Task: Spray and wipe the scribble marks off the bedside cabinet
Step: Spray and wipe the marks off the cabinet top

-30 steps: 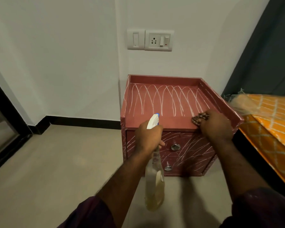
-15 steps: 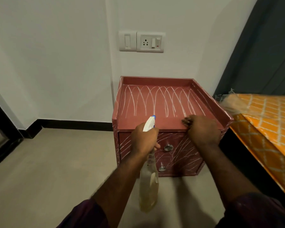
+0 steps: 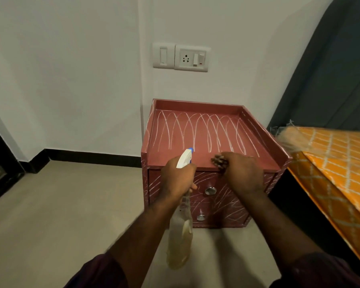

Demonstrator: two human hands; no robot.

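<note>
Home bedroom: bed w/ orange cover, bedside cabinet.

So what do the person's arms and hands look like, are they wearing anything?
Both are bare: the left hand and the right hand have no gloves, and no watch shows on either wrist. The forearms are uncovered. A dark purple left sleeve and right sleeve start near the elbows.

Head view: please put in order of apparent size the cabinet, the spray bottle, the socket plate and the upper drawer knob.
1. cabinet
2. spray bottle, though it is nearer the camera, so it looks enlarged
3. socket plate
4. upper drawer knob
</note>
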